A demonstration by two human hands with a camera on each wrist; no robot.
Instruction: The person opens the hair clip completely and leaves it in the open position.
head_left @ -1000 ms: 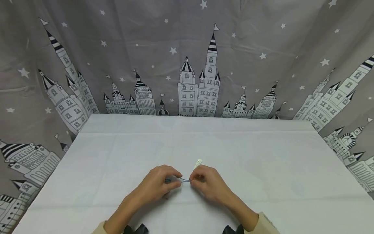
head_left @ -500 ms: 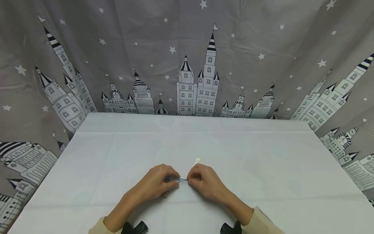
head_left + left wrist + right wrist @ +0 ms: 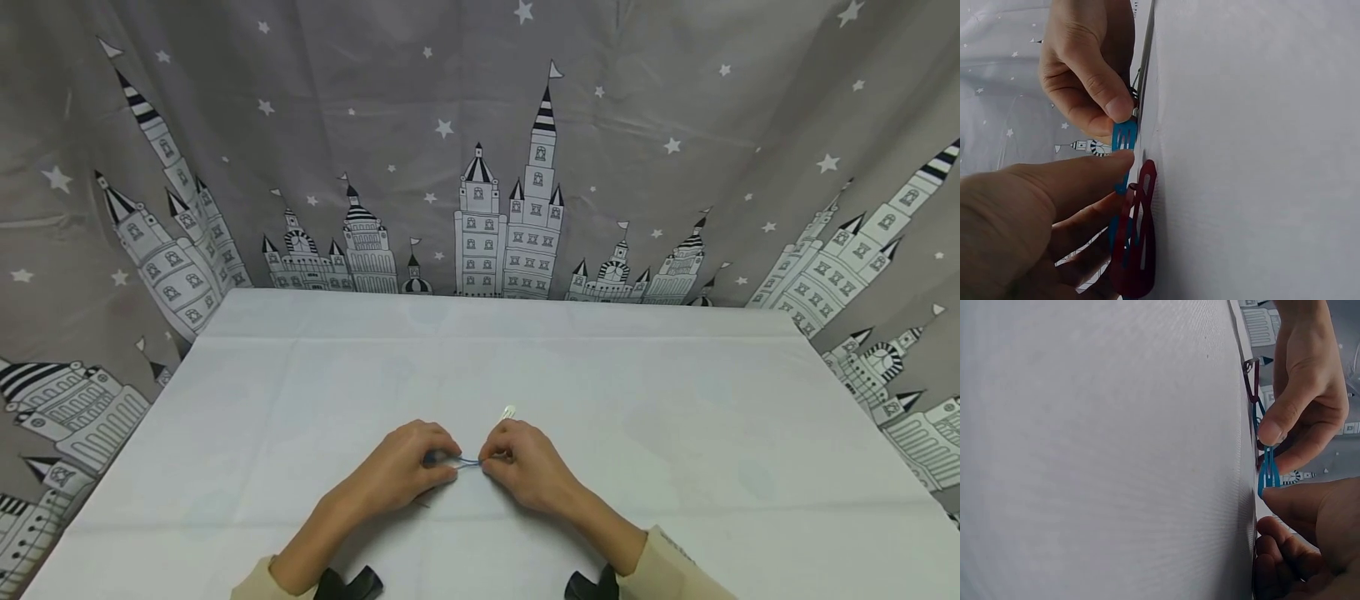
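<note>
My left hand point(image 3: 408, 467) and right hand point(image 3: 531, 467) face each other low over the white table. Between them runs a blue snap hair clip point(image 3: 1124, 134), its slotted end pinched by the right thumb and fingers. The left thumb and index finger grip it farther along, and the same blue clip point(image 3: 1269, 470) spans the two thumbs in the right wrist view. Dark red snap clips point(image 3: 1134, 281) hang below the left fingers, linked with more blue in a chain. Above the right knuckles a pale clip point(image 3: 508, 412) sticks out; its lower part is hidden by the hand.
A white cloth point(image 3: 480, 358) covers the table. Behind it hangs a grey curtain point(image 3: 360, 83) printed with castles and stars. Beige sleeves point(image 3: 667, 567) and black wrist straps point(image 3: 348, 585) show at the bottom edge.
Both hands have shifted slightly left in the head view, and the gap between their fingertips has narrowed a little. Both keep hold of the blue clip.
</note>
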